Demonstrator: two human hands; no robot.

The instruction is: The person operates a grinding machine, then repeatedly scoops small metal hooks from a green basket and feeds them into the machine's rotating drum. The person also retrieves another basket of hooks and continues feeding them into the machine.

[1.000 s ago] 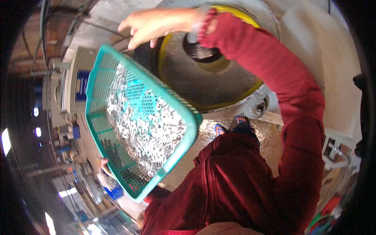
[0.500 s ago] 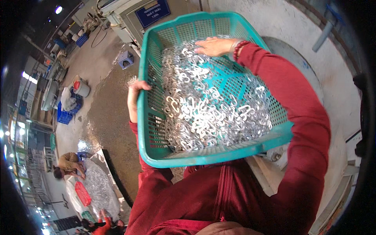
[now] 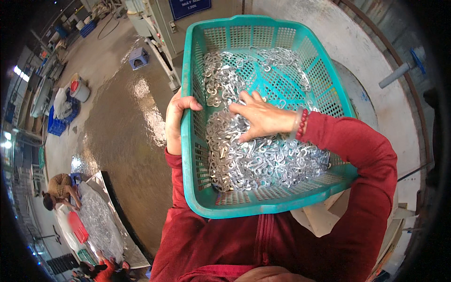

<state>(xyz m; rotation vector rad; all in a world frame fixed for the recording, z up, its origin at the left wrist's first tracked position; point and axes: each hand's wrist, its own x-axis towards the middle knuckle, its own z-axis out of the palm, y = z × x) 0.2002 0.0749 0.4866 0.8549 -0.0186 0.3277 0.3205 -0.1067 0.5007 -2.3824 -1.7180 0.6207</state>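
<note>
A teal plastic basket (image 3: 277, 207) with meshed walls is held before my body, tilted. Many small silver hook-shaped metal pieces (image 3: 263, 162) lie in it, piled thickest on the near side, with a thinner band along the left and far sides. My left hand (image 3: 180, 115) is closed round the basket's left rim, its thumb hooked over the top. Inside the basket my right hand (image 3: 262, 116) rests on the pieces with its fingers spread; a few fingertips are sunk among them. A red bead bracelet (image 3: 302, 124) circles the right wrist.
Behind the basket stands a grey machine cabinet (image 3: 221, 9). A pale curved wall (image 3: 399, 108) with a grey pipe (image 3: 394, 75) is at right. On the wet floor sit a small blue-grey stool (image 3: 138, 58), a white bucket (image 3: 81, 90) and a blue crate (image 3: 57, 123). People work at lower left.
My right hand has moved from the far side of the basket toward its middle, nearer to me. Pieces there have shifted. The basket and left hand sit slightly further right in view.
</note>
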